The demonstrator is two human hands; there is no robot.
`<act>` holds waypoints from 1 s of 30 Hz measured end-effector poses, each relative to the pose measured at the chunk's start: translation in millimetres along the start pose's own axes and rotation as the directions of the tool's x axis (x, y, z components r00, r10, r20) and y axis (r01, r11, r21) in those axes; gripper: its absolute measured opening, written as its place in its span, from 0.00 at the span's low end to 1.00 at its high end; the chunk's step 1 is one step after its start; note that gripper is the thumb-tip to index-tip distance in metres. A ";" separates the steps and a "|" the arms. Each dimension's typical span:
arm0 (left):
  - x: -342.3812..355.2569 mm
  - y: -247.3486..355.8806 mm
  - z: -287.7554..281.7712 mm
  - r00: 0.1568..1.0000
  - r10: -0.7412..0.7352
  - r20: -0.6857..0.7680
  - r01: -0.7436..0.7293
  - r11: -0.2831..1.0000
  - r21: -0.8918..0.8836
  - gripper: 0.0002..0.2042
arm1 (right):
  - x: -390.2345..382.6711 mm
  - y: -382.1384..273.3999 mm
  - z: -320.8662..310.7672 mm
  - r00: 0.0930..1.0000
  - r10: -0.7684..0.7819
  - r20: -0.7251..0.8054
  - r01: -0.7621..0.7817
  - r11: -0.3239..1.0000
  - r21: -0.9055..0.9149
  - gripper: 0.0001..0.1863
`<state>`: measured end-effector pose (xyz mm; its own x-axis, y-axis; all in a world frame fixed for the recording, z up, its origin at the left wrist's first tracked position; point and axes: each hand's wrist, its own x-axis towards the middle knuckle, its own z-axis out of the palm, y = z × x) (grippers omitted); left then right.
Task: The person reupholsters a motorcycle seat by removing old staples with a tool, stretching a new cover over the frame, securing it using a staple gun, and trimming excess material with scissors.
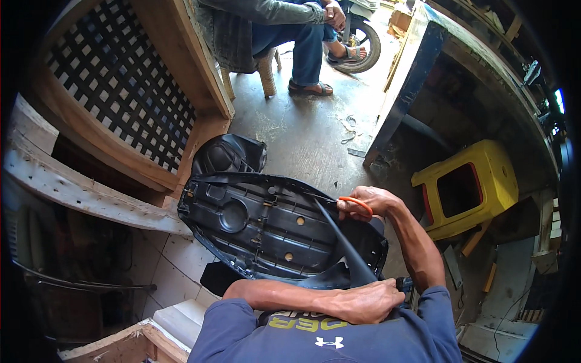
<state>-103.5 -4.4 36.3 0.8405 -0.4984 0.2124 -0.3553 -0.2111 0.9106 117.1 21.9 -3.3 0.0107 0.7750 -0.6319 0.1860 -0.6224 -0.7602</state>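
A black motorcycle seat (242, 224) lies upside down in front of me, its ribbed plastic underside showing. Black seat cover material wraps over its rim. In my right hand (366, 202), closed at the far right edge of the seat, are scissors with orange handles (357, 204); their blades point left along the rim. A strip of black cover material (342, 239) stretches taut from near the blades back toward my body. My left hand (369, 301) is closed on its near end, close to my chest. The left fingertips are partly hidden.
Beyond the seat rests another black moulded piece (229, 154). A wooden frame with woven black webbing (121, 78) stands left. At right are a yellow plastic shell (466, 187) and a workbench (411, 91). A seated person (290, 36) and a motorcycle wheel (366, 51) are ahead.
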 end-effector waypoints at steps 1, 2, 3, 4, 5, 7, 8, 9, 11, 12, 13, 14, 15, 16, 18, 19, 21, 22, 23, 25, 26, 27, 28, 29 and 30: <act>-1.1 -1.7 0.2 1.000 0.004 0.016 -0.004 1.000 0.003 0.04 | 2.8 -1.0 1.8 1.000 -0.002 -0.011 0.001 0.999 -0.032 0.35; 0.3 -0.1 0.3 0.999 0.016 0.030 -0.014 0.999 -0.052 0.04 | 4.2 2.4 1.7 1.000 0.001 -0.026 -0.003 0.999 -0.049 0.35; 1.7 2.1 0.7 0.999 0.029 0.045 -0.024 0.994 -0.108 0.05 | 8.3 10.5 2.9 0.999 0.004 -0.042 -0.007 0.998 -0.065 0.35; 3.1 3.9 1.2 0.997 0.043 0.061 -0.033 0.986 -0.163 0.05 | 8.0 16.0 4.8 0.998 0.007 -0.060 -0.012 0.997 -0.080 0.34; 3.6 3.4 0.3 0.996 0.077 0.044 -0.070 0.985 -0.155 0.06 | 3.2 10.0 10.5 0.998 -0.049 -0.043 0.043 0.990 -0.133 0.34; 4.5 0.7 -3.3 0.989 0.150 0.015 -0.146 0.980 -0.138 0.06 | 9.6 17.8 18.3 0.996 -0.059 -0.072 0.052 0.994 -0.093 0.33; 2.6 -0.3 -5.0 0.983 0.186 0.004 -0.184 0.974 -0.135 0.07 | 9.2 20.3 22.7 0.993 -0.078 -0.089 0.073 0.996 -0.059 0.32; -5.2 -0.8 -17.8 0.983 0.184 0.014 -0.179 0.967 -0.183 0.06 | 5.1 32.6 28.5 0.988 -0.091 -0.123 0.100 0.993 0.069 0.31; -22.9 -2.2 -50.2 0.969 0.117 -0.218 -0.136 0.988 -0.073 0.06 | -15.1 68.2 32.0 0.974 -0.094 -0.204 0.157 0.935 0.319 0.29; -22.7 -1.7 -75.0 0.931 0.035 -0.364 -0.014 0.998 0.058 0.06 | -35.4 79.7 26.0 0.955 -0.122 -0.269 0.220 0.902 0.371 0.27; -21.1 -9.5 -94.0 0.816 0.077 -0.573 0.064 0.973 0.222 0.04 | -45.9 106.1 23.7 0.908 -0.147 -0.391 0.288 0.899 0.331 0.27; -20.9 -26.8 -113.5 0.686 0.134 -0.715 0.261 0.872 0.415 0.02 | -53.6 131.0 22.8 0.851 -0.164 -0.499 0.340 0.896 0.285 0.28; -24.5 -41.1 -131.2 0.522 0.118 -0.845 0.449 0.804 0.390 0.02 | -63.0 135.9 21.2 0.876 -0.086 -0.474 0.285 0.886 0.366 0.28; -27.0 -54.3 -150.0 0.398 0.094 -0.912 0.555 0.768 0.321 0.06 | -75.2 136.0 20.5 0.900 -0.005 -0.437 0.221 0.867 0.447 0.28; -31.3 -77.9 -157.8 0.421 0.110 -0.901 0.648 0.658 0.383 0.25 | -94.2 145.7 27.7 0.910 0.075 -0.409 0.110 0.906 0.409 0.27; -27.6 -89.7 -146.1 0.506 0.078 -0.859 0.680 0.576 0.453 0.27 | -103.0 157.5 34.7 0.910 0.119 -0.396 0.050 0.919 0.391 0.27; -12.9 -101.9 -111.2 0.712 -0.080 -0.697 0.619 0.540 0.570 0.30 | -117.3 178.1 50.1 0.902 0.184 -0.391 -0.013 0.916 0.401 0.27; -4.0 -106.8 -95.8 0.813 -0.283 -0.509 0.562 0.612 0.557 0.30 | -121.6 184.3 52.4 0.899 0.194 -0.392 -0.014 0.909 0.417 0.27; 0.2 -136.4 -67.4 0.842 -0.285 -0.457 0.526 0.618 0.584 0.29 | -125.2 184.6 51.9 0.899 0.196 -0.392 -0.014 0.906 0.423 0.27; 20.7 -153.2 -37.8 0.861 -0.398 -0.316 0.508 0.684 0.524 0.27 | -132.8 181.8 51.6 0.874 0.239 -0.424 -0.051 0.911 0.408 0.25; 25.8 -161.3 -22.7 0.846 -0.473 -0.247 0.530 0.690 0.493 0.24 | -135.0 182.4 48.2 0.866 0.262 -0.426 -0.077 0.911 0.404 0.25; 26.7 -168.2 -12.4 0.864 -0.458 -0.209 0.493 0.690 0.529 0.20 | -136.4 184.1 45.3 0.858 0.286 -0.426 -0.105 0.910 0.400 0.24; 25.7 -174.6 -2.2 0.879 -0.444 -0.172 0.458 0.688 0.563 0.16 | -137.9 184.7 42.1 0.851 0.309 -0.425 -0.133 0.909 0.395 0.24; 22.7 -170.4 3.0 0.849 -0.470 -0.243 0.528 0.724 0.444 0.10 | -139.7 183.9 40.0 0.859 0.312 -0.407 -0.169 0.922 0.349 0.23; 18.1 -168.2 4.5 0.860 -0.461 -0.221 0.510 0.741 0.436 0.10 | -144.0 181.6 36.6 0.867 0.314 -0.387 -0.204 0.932 0.299 0.23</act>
<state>-30.4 18.4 -114.5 0.9767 -0.1450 -0.1584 -0.0135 -0.7775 0.6288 113.4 -206.7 -55.9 0.4481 0.5189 -0.7280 -0.1226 -0.7710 -0.6249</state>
